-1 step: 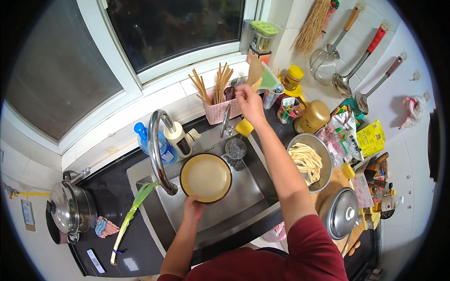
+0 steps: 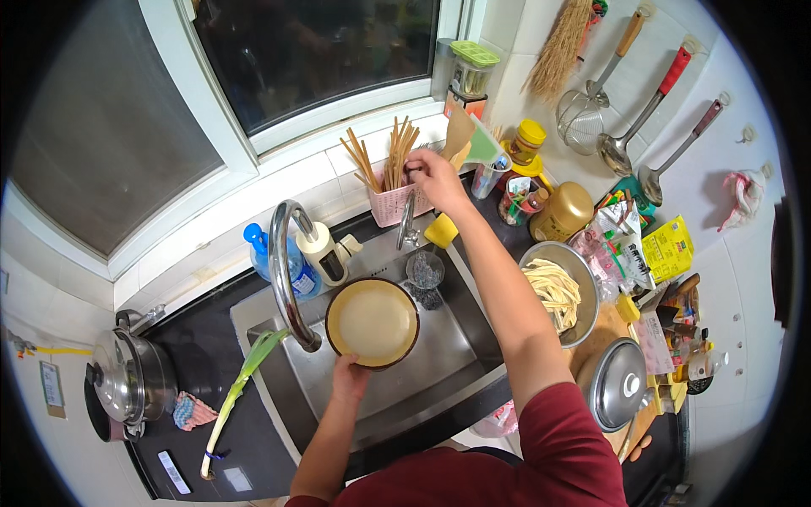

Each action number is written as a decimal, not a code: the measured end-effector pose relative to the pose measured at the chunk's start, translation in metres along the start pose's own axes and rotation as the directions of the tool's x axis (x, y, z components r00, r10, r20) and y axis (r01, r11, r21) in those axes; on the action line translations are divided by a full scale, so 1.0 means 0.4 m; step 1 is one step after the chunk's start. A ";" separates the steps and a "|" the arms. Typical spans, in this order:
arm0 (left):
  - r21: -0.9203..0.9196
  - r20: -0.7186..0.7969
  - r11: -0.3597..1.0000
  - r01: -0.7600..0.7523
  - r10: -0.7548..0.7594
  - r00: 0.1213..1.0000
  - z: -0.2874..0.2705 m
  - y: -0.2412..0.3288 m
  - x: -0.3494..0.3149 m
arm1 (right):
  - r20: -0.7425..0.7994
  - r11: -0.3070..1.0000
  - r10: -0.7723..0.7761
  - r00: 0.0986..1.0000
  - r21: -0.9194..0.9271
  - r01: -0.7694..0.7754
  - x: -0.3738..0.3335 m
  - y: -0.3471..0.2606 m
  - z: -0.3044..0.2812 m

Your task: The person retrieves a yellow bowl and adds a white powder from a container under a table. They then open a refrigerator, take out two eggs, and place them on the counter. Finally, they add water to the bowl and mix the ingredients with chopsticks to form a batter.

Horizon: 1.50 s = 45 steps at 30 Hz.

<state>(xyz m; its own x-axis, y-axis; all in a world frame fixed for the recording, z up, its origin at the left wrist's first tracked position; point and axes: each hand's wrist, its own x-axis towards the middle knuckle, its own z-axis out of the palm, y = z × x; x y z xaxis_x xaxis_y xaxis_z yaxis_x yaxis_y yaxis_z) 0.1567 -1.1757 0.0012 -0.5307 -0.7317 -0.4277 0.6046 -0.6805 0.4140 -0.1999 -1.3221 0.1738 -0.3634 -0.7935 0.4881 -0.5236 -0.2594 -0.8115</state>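
So your left hand (image 2: 349,378) has the round bowl (image 2: 372,322) by its near rim, fingers clenched on the edge, holding it over the steel sink (image 2: 439,372) right under the curved faucet (image 2: 285,270). The bowl has a dark rim and is full of a pale, cloudy liquid.

Your right hand (image 2: 432,179) is stretched out to the back, fingers closed on the tap handle (image 2: 407,221) just in front of the pink basket (image 2: 390,205), which is stuffed with upright chopsticks (image 2: 397,152). A yellow sponge (image 2: 440,230) sits just below that hand, and a dark scrubber (image 2: 424,270) lies at the sink's back edge.

On the right of the sink, a metal bowl (image 2: 583,279) holds pale noodle-like strips (image 2: 549,291). Below it a pot lid (image 2: 623,384) rests on the surface. Behind the bowl you've got a gold-lidded jar (image 2: 562,211) and a yellow-capped bottle (image 2: 525,144).

On the left, a blue bottle (image 2: 287,258) and a white dispenser (image 2: 325,252) stand behind the faucet. A leek (image 2: 236,397) lies across the dark surface (image 2: 203,346), and a lidded steel pot (image 2: 127,376) sits at the far left.
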 end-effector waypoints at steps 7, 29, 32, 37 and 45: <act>-0.025 -0.019 1.000 -0.013 0.012 1.000 -0.003 0.003 -0.026 | 0.172 0.954 0.176 0.969 -0.272 -0.125 0.055 -0.007 0.051; 0.129 0.040 0.989 0.069 -0.075 0.996 0.030 0.033 -0.097 | -0.391 0.952 -0.207 0.897 -0.292 0.093 -0.102 -0.477 -0.210; 0.136 0.055 0.983 0.125 -0.134 0.989 0.077 0.034 -0.127 | -0.460 0.962 -0.131 0.879 -0.272 0.001 -0.305 -0.606 -0.330; 0.196 0.115 0.952 0.235 -0.261 0.958 0.138 0.013 -0.165 | -0.586 0.878 -0.070 0.807 -0.420 -0.229 -0.704 -0.781 -0.434; 0.374 0.236 0.848 0.374 -0.477 0.846 0.275 -0.111 -0.255 | -0.880 0.588 -0.064 0.470 -0.414 -0.695 -1.185 -0.916 -0.629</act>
<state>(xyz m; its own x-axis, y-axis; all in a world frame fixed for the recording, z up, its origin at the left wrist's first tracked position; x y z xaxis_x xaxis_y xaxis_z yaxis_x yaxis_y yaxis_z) 0.1187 -1.0751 0.1150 -0.8782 -0.3035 -0.3696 0.0921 -0.8657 0.4920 -0.0298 -0.7124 0.3206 -0.8157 0.1283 0.5641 -0.3741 0.6267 -0.6836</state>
